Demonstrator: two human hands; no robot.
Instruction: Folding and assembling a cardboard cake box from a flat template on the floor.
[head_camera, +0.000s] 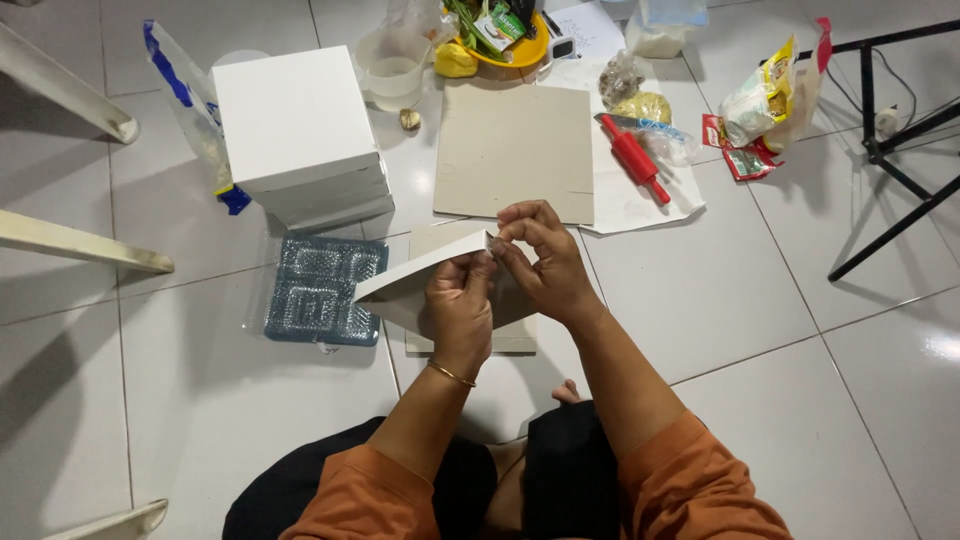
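A folded white cardboard sheet (415, 283) is pinched at its upper edge by the left hand (459, 310) and right hand (545, 262), both grips closed on it above the tiled floor (760, 340). Left of the grips, a blue plastic compartment tray (325, 290) is seen; beyond them, a flat beige board (515, 150).

White boxes (300, 135) stacked left; yellow-red snack packets (765, 100) lie right.

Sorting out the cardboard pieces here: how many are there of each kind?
Stacked white boxes: 1 stack
Flat grey card sheets on the floor: 2, the second under the hands
Folded card held by the left hand and right hand: 1
Total: 4
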